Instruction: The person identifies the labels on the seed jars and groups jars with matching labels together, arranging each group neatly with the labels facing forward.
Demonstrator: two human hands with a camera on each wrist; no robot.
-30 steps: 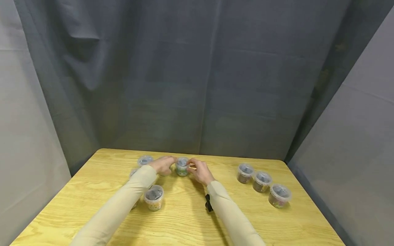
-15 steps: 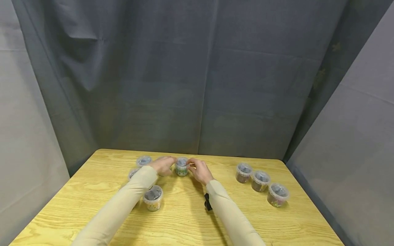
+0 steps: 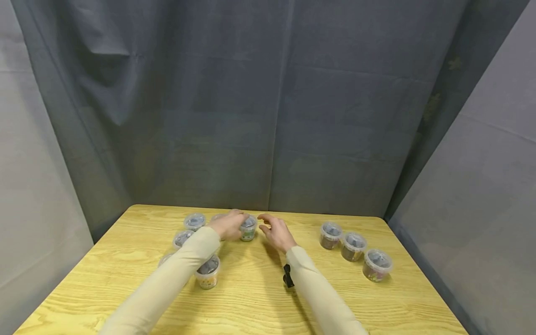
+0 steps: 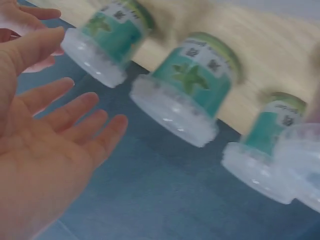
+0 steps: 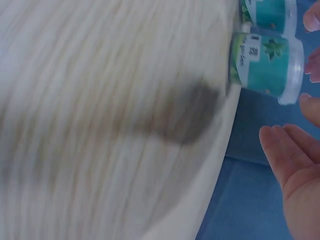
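Note:
A small clear-lidded tub [image 3: 248, 231] with a teal leaf label stands upright near the table's back edge. My left hand [image 3: 229, 225] is just left of it, overlapping its lid's left side; contact cannot be told. In the left wrist view that left hand [image 4: 50, 135] has its fingers spread, holding nothing, beside a teal-labelled tub [image 4: 195, 80]. My right hand [image 3: 278, 233] hovers to the tub's right, fingers loosely bent and apart from it. The right wrist view shows the right hand [image 5: 297, 165] below the tub [image 5: 265, 65], with nothing in its grasp.
Several more tubs stand on the left, including an orange-labelled tub [image 3: 207, 273] and a back-left tub [image 3: 195, 222], some partly hidden by my left arm. At right, tubs form a slanting row with a middle tub [image 3: 353, 246]. A dark curtain [image 3: 272, 116] hangs behind the wooden table [image 3: 251, 302].
My right hand has drawn slightly right, its fingers now off the teal-labelled tub. My left hand has shifted a little to the right, closer over that tub.

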